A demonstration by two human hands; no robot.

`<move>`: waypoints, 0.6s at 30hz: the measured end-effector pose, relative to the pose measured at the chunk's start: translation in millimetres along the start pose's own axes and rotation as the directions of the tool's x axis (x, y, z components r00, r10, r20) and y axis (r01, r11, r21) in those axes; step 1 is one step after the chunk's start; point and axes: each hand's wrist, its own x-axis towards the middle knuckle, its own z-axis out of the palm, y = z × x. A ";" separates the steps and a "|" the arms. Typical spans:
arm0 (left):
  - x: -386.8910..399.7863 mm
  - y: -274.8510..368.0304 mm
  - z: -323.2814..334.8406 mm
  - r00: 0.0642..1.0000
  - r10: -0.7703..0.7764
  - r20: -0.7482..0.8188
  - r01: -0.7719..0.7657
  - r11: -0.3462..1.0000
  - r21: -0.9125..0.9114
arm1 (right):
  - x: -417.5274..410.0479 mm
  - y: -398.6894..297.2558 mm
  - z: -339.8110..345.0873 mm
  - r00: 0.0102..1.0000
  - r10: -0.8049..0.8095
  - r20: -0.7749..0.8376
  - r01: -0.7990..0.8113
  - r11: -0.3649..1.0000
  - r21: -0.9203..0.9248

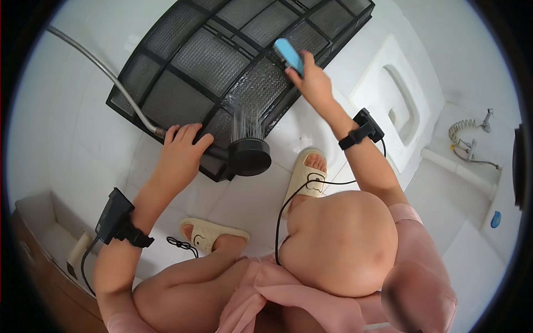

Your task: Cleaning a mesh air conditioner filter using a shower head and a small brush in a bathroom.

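Note:
My left hand [183, 152] is closed around the handle of a black shower head [250, 157], left of centre. Water sprays from its face onto a large black-framed mesh filter panel [212, 62], which leans at the top of the view. A metal shower hose [98, 64] runs from the handle to the upper left. In my right hand [314, 83] is a light blue brush [289, 55], bristles down against the panel's wet mesh near its right edge. The lower part of the mesh glistens with water.
A white squat toilet [393, 104] is set in the floor at right. Beyond it are a coiled hose [460, 127] with a sprayer and a white pipe [458, 170]. My slippered feet stand on white tiles. A black cable [278, 224] crosses by my knee; a bundled cord [181, 243] lies near the left slipper.

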 end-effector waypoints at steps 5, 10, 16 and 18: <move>2.0 -2.0 0.2 1.000 0.000 -0.020 0.000 1.000 0.006 | -22.7 -20.0 14.8 0.998 -0.013 0.063 0.018 0.996 -0.085; -1.2 -8.4 9.0 1.000 -0.018 -0.025 0.018 1.000 0.025 | -61.0 -54.5 25.0 0.984 -0.059 0.168 0.061 0.998 -0.004; -8.3 -19.0 19.8 0.999 -0.040 0.014 0.039 0.997 0.072 | -79.9 -84.2 25.3 0.934 -0.261 0.245 0.227 0.961 0.161; -14.5 -24.8 27.5 0.998 -0.053 0.033 0.050 0.994 0.095 | -70.1 -79.3 19.6 0.914 -0.375 0.158 0.356 0.925 0.134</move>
